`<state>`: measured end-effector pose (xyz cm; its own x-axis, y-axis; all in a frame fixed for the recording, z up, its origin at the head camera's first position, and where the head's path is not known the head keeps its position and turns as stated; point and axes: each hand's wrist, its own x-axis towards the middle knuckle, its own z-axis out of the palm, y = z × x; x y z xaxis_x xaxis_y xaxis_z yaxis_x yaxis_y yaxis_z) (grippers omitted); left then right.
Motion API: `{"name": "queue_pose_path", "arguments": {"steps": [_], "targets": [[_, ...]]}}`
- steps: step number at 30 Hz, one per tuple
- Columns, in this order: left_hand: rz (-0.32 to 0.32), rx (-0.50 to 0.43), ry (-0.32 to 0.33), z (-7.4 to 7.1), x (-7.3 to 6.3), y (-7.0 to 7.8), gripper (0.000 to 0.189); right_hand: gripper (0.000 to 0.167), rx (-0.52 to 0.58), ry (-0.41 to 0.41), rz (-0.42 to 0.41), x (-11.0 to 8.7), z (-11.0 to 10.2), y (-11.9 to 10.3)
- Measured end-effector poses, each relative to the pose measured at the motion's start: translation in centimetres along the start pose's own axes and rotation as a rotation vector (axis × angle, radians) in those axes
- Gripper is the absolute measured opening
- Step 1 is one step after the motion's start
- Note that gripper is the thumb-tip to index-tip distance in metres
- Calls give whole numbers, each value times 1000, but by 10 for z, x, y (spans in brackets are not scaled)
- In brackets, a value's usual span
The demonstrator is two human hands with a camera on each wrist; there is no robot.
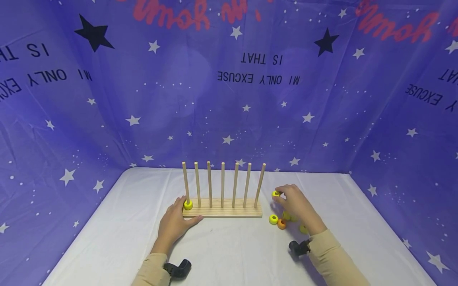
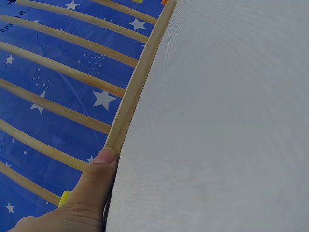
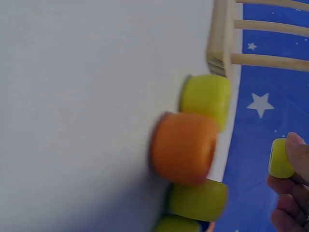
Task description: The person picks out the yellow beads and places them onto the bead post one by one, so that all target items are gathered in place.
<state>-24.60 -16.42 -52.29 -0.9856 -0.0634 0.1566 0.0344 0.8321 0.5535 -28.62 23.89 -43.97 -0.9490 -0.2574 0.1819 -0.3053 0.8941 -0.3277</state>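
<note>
My right grip (image 1: 295, 201) pinches a yellow bead (image 1: 276, 194) between thumb and fingers, raised off the desk (image 1: 229, 254) just past the right end of the wooden base (image 1: 223, 213). My left grip (image 1: 175, 222) is spread wide at the base's left end, thumb straight along its front edge, near a second yellow bead (image 1: 188, 205) seated at the foot of the leftmost peg (image 1: 185, 182). Below my right grip lie a loose yellow bead (image 1: 273, 219) and, just beside it, an orange bead (image 1: 282, 224), with other beads (image 1: 286, 215) partly hidden. A strip of desk separates them from the base; broader room opens from the base's front edge toward me, and the desk's back edge meets the starry cloth (image 1: 200, 95).
</note>
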Motion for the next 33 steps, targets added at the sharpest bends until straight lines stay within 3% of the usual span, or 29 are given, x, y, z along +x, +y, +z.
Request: {"name": "queue_pose_path", "arguments": {"steps": [9, 18, 33], "targets": [[5, 4, 3, 1, 1, -2, 106, 31, -40, 77, -83, 7, -24, -10], [11, -1, 6, 1, 1, -1, 106, 35, -46, 110, -72, 15, -54, -23], [20, -7, 7, -2, -1, 0, 104, 35, -56, 192, -171, 29, -95, -56]]}}
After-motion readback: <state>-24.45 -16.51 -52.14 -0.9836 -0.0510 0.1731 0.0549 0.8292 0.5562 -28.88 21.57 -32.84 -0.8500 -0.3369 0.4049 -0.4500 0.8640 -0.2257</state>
